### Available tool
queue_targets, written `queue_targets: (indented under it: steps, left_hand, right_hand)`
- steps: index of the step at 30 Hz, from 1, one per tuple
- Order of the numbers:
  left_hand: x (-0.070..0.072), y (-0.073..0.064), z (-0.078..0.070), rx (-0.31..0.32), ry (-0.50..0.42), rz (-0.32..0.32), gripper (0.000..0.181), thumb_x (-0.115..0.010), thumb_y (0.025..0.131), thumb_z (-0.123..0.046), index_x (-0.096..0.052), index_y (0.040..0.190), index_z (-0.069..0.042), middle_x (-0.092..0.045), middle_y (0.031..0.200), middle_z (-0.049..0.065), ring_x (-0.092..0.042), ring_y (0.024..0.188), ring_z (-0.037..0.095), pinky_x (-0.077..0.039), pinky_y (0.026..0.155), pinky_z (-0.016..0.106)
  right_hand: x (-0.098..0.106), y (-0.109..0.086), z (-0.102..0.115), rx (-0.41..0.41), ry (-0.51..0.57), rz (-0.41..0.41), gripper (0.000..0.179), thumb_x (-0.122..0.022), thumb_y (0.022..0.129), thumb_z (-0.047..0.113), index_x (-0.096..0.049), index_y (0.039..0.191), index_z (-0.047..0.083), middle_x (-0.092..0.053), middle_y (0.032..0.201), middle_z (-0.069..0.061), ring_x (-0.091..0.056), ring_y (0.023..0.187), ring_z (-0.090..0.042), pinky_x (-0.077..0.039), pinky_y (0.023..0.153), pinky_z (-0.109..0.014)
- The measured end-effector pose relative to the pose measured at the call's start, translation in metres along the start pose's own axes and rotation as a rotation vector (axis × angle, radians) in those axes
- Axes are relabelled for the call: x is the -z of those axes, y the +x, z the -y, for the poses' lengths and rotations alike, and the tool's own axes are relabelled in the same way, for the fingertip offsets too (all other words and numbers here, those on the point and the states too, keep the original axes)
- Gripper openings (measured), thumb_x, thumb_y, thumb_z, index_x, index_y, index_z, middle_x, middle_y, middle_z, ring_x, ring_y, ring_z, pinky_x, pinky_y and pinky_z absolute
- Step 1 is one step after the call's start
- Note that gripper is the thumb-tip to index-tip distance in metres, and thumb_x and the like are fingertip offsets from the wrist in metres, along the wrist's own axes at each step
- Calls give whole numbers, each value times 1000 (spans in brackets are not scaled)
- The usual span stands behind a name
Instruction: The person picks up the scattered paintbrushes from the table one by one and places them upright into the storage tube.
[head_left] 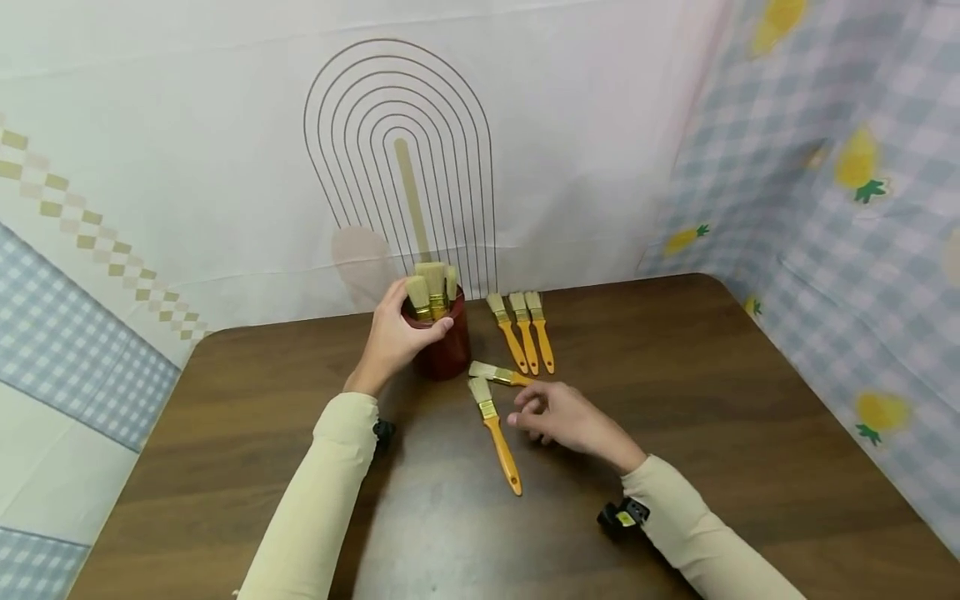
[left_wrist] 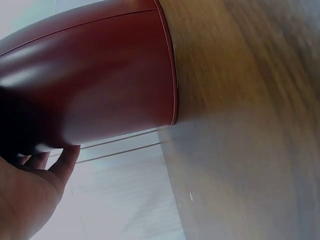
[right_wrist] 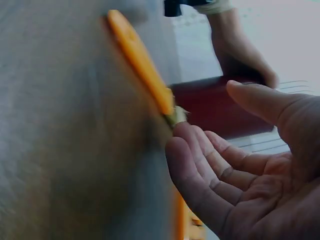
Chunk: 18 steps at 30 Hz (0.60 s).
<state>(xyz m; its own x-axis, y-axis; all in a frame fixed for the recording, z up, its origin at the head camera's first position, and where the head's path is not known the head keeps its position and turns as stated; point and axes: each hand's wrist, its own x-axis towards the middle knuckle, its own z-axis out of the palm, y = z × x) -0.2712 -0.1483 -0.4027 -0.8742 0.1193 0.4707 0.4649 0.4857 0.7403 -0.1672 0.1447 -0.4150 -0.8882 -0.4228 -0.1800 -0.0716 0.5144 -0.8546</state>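
My left hand (head_left: 393,337) grips a dark red leather-look cup (head_left: 444,358) by its rim, thumb across the front and fingers round the far left side. The cup stands upright on the table, as the left wrist view also shows. Several paintbrushes (head_left: 432,282) poke out of it, bristles up. My right hand (head_left: 566,421) holds nothing; its fingers are loosely bent, the thumb apart from them. Just left of it lies a paintbrush (head_left: 501,442) with an orange handle. Another paintbrush (head_left: 491,372) lies crosswise above that one, its handle end hidden behind the right hand.
Three more paintbrushes (head_left: 527,333) lie side by side right of the cup, bristles toward the wall. The brown wooden table (head_left: 712,375) ends at a wall hung with white cloth (head_left: 585,150). Checked cloth with pineapples (head_left: 817,208) hangs along the right side.
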Motion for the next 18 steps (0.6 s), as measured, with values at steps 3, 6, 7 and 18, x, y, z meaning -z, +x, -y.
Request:
queue_targets:
  steps: [3,6,7,18]
  left_hand:
    - [0,-2,2,-5,-15,-10,68,-90,80,-36,-64,137,-11,-59,141,5,-56,124,22,-47,106,45]
    - [0,-3,2,-5,-18,-13,67,-90,80,-35,-64,137,-11,-59,141,5,-56,124,22,-47,105,45]
    - [-1,-3,2,-3,-21,-12,67,-90,80,-35,-64,137,-11,-58,141,5,-56,124,23,-47,105,46]
    - [-3,-1,1,20,-11,-18,68,-89,79,-37,-64,137,-12,-58,142,5,-56,125,24,-47,107,46]
  right_hand:
    - [-11,3,-2,-48,4,32,27,-75,99,21,-68,114,0,-72,88,-6,-67,72,-18,-58,66,-34]
    - [-19,3,-1,-73,-31,43,26,-77,98,24,-70,109,2,-72,83,-4,-66,69,-18,-57,64,-34]
    - [-22,3,-1,-75,-56,40,26,-78,97,26,-70,108,3,-71,82,-4,-66,68,-18,-57,64,-33]
    - [-45,12,19,-60,-333,-29,56,-80,95,24,-45,52,18,-40,43,8,-41,40,-8,-30,44,-21]
